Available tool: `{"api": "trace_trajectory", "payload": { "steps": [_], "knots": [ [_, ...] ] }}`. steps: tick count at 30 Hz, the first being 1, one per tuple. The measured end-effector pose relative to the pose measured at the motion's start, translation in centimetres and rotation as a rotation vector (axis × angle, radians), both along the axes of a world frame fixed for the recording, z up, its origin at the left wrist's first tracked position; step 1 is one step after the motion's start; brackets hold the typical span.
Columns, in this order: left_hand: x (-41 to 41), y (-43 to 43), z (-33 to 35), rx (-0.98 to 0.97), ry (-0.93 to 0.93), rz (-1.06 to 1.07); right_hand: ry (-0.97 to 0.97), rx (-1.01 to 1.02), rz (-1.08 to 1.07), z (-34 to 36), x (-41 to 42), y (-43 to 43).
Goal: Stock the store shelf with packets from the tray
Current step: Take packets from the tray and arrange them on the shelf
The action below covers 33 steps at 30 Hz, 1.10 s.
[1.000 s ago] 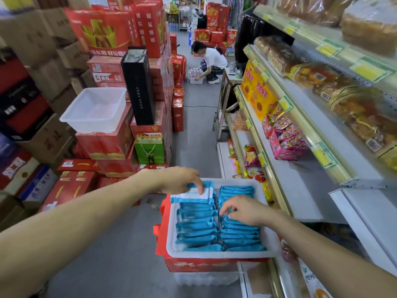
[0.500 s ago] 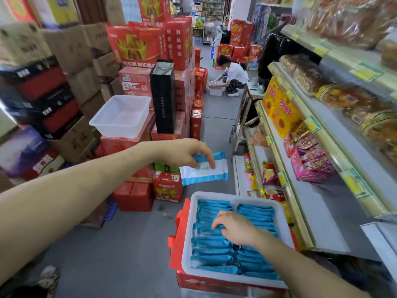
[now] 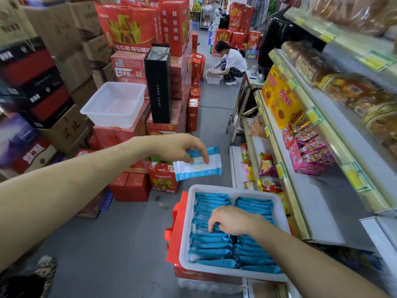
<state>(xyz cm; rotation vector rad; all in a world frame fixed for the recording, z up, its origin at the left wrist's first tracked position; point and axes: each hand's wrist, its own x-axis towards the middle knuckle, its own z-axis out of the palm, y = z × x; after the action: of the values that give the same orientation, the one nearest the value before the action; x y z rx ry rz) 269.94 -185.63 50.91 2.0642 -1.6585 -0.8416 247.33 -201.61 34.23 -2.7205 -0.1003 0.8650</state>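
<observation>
Head view, left hand (image 3: 178,147): one packet (image 3: 198,166) is pinched, lifted — unshelved.
Right hand (image 3: 232,220): curled among tray packets (image 3: 212,244) (grip cannot be told).
Tray (image 3: 185,229): seen nearly full.

The packet (image 3: 198,167) in my left hand (image 3: 179,148) is blue and white; the packets (image 3: 212,251) in the white tray (image 3: 185,229) are blue, above a red box (image 3: 174,233).

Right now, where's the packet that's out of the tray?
Head view, middle: the left hand pinches the packet in the air beyond the tray, left of the shelf.
</observation>
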Motion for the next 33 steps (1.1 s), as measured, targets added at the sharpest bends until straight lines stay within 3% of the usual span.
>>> {"api": "trace_trajectory", "payload": {
  "steps": [12,21,33],
  "knots": [
    [-0.4,1.1,-1.6,0.021,0.045,0.055,0.029,-0.003,0.104,-0.3,0.4,0.9],
    [-0.9,1.6,-1.9,0.025,0.068,0.064,-0.069,0.109,-0.083,-0.9,-0.8,0.3],
    [-1.4,2.5,-2.3,0.03,0.069,0.076,-0.061,0.059,-0.06,-0.3,-0.4,0.5]
  ]
}}
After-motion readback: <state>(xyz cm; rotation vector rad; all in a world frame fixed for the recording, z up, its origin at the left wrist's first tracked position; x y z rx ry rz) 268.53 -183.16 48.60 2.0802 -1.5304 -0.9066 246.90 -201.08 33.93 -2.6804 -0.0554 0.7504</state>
